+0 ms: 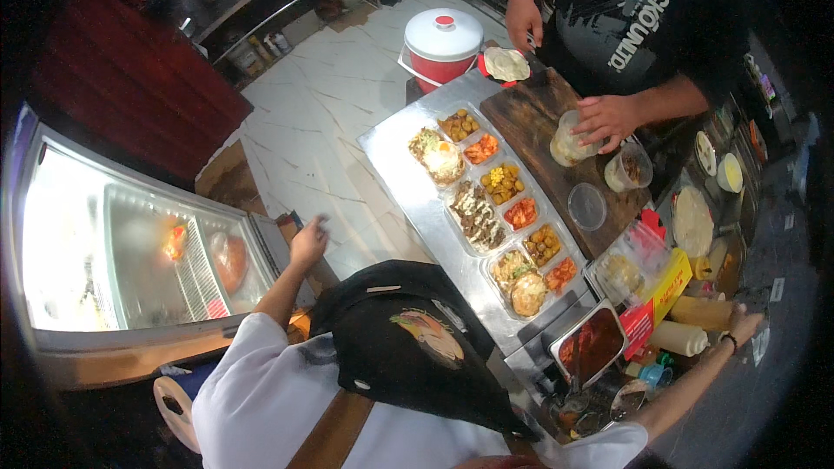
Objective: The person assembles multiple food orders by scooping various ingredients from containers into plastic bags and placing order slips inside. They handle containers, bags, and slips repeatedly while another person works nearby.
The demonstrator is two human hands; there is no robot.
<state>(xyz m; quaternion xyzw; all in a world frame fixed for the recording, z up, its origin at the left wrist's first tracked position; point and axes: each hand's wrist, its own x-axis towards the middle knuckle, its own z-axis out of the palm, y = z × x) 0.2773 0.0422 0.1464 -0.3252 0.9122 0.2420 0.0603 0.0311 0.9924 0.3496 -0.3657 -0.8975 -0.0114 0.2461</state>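
bottle (702, 313): right hand (745, 323) at its outer end, left hand (308, 241) released.

the bottle, tan, is located at the right side of the work area, beside a white bottle (680, 339) and near a red-and-yellow box (658, 302); whether the right hand grasps it or only touches it, cannot tell. a steel pan (579, 322) of red sauce sits nearer the wearer. next outward, on the steel table (408, 195), three clear trays (511, 199) of food lie in a row beside a wood board (539, 97). on the board: tub (565, 149), under a co-worker's hand (608, 119), and round lid (587, 207). the left hand, fingers loosely bent, is near the lit fridge (69, 269).
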